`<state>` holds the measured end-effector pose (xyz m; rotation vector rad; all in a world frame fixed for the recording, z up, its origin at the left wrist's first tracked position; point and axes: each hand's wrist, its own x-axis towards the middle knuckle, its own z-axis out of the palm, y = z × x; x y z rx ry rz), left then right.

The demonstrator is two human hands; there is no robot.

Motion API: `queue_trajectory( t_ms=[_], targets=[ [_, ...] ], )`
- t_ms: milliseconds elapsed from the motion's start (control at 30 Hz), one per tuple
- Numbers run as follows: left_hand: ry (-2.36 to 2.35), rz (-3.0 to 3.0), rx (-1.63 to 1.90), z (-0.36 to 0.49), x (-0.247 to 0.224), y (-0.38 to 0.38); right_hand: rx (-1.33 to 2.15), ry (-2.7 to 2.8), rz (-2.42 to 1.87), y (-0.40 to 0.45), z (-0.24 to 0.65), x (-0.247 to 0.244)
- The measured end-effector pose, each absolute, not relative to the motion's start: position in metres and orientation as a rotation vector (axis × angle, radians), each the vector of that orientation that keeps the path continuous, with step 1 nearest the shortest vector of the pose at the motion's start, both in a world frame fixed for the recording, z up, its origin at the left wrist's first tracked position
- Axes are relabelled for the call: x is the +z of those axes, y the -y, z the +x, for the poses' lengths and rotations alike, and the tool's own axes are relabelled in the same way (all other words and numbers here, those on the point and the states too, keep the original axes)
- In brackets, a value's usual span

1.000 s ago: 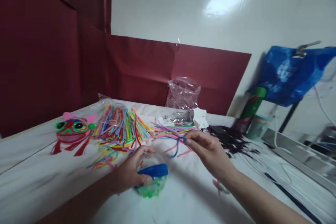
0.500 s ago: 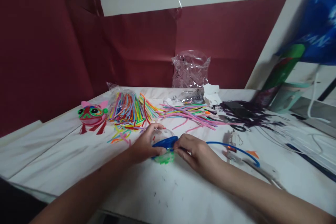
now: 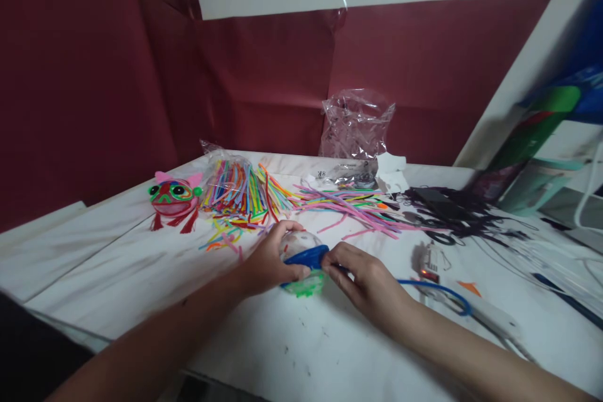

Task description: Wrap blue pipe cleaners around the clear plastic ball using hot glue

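My left hand (image 3: 273, 264) is closed around the left side of a clear round ball (image 3: 301, 240) with small red marks on top. A blue fuzzy pipe cleaner band (image 3: 308, 257) runs across the ball, and a wavy green trim (image 3: 307, 286) shows under it. At the band's right end my right hand (image 3: 360, 273) pinches the blue pipe cleaner between thumb and fingers. Its loose tail (image 3: 445, 287) passes behind my right wrist and curves out over the table to the right. The ball's far side is hidden.
A pink pipe-cleaner animal head (image 3: 174, 201) with red tassels sits at left. Behind my hands lie a bag of colourful pipe cleaners (image 3: 230, 188), loose pink stems (image 3: 362, 217) and dark strands (image 3: 452, 217). A small white device (image 3: 429, 260) with an orange glow stands at right.
The whole view has shifted, so things appear farther right. Both hands keep their hold on the ball and blue pipe cleaner, with little visible movement between them.
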<state>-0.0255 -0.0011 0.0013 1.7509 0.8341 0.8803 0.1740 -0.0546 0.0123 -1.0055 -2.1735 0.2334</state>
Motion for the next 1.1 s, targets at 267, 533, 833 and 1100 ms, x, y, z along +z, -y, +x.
queue_trajectory(
  t_ms=[267,533,833,1100],
  targets=[
    [-0.842,1.801,0.898,-0.024,0.001,0.002,0.189,2.21,-0.999,0.055,0.175,0.008],
    [-0.936,1.889,0.926,-0.022,0.007,0.008,0.024,2.214,-0.967,0.055,0.173,0.002],
    [-0.985,1.944,0.978,-0.019,0.011,0.012,-0.038,2.219,-0.915,0.058,0.171,0.002],
    [-0.99,1.915,0.975,-0.022,0.007,0.009,0.109,2.134,-0.92,0.058,0.176,0.0]
  ],
)
